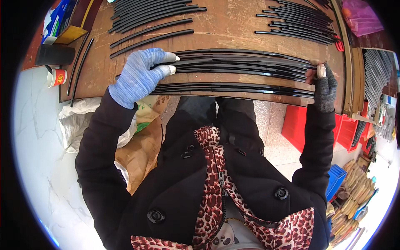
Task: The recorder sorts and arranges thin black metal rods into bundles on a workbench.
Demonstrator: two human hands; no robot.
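A bundle of long, thin, glossy black rods (246,66) stretches left to right above the near part of the wooden table (225,41). My left hand (139,77), in a light blue knitted glove with pale fingertips, has its thumb and fingers closed on the bundle toward its left side. At the right end my right hand (325,85) wears a dark grey glove with bare fingertips and pinches the rod ends. A few more glossy black rods (233,87) lie along the table's near edge, just below the bundle. The bundle's left end is partly hidden by my left hand.
Matte black tubes (152,12) lie in a row at the back left, with another group (296,25) at the back right near red-handled scissors (339,43). A paper cup (56,78) stands at left. Below are bags (139,154) and red crates (296,127).
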